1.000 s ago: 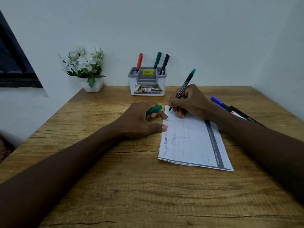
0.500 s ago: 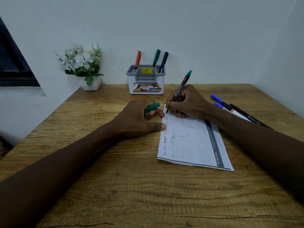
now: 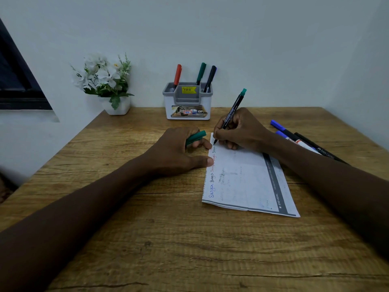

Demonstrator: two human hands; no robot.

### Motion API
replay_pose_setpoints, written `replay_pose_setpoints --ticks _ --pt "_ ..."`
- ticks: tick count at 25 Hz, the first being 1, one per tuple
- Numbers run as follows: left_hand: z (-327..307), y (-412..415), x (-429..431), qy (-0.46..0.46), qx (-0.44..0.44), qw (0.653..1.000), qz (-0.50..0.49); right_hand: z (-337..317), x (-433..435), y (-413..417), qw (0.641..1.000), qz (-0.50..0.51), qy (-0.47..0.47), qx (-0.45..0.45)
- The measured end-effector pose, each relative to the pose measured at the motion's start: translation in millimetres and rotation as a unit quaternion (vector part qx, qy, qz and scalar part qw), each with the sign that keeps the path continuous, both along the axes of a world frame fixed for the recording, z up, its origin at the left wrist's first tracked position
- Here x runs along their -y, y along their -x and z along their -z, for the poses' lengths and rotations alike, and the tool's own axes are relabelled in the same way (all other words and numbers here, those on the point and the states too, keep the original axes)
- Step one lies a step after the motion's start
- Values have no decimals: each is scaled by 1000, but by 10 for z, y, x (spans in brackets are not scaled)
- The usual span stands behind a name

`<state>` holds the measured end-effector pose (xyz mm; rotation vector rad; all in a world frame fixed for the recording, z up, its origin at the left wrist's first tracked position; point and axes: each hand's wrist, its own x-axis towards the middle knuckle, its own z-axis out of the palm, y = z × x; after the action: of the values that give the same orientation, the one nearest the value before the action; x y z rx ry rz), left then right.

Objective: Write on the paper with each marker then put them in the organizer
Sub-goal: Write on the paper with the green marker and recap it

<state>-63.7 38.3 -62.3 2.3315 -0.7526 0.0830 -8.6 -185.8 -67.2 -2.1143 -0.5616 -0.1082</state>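
A white paper (image 3: pixel 248 182) lies on the wooden table (image 3: pixel 147 239), with several handwritten words along its left edge. My right hand (image 3: pixel 240 129) grips a black marker with a green end (image 3: pixel 233 110), tip touching the paper's far left corner. My left hand (image 3: pixel 179 148) is closed around the green cap (image 3: pixel 195 138), thumb pressing the paper's left edge. A grey and white organizer (image 3: pixel 188 106) stands against the wall holding a red marker (image 3: pixel 177 75), a green marker (image 3: pixel 201 72) and a black marker (image 3: pixel 211 77).
Three more markers lie on the table at the right, two with blue caps (image 3: pixel 283 130) and one black (image 3: pixel 315 147), partly behind my right forearm. A white pot of white flowers (image 3: pixel 105 81) stands at the back left. A dark window frame (image 3: pixel 16 81) is at the far left.
My right hand lowered the marker's tip to the paper's far left corner and moved it slightly left. My left hand has kept still with the cap.
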Motion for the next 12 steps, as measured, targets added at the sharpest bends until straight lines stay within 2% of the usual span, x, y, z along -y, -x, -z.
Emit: replay_pose_setpoints --ticks 12 --pt "46 -40 -20 -6 12 1000 -8 1 -5 -13 1000 19 -4 -3"
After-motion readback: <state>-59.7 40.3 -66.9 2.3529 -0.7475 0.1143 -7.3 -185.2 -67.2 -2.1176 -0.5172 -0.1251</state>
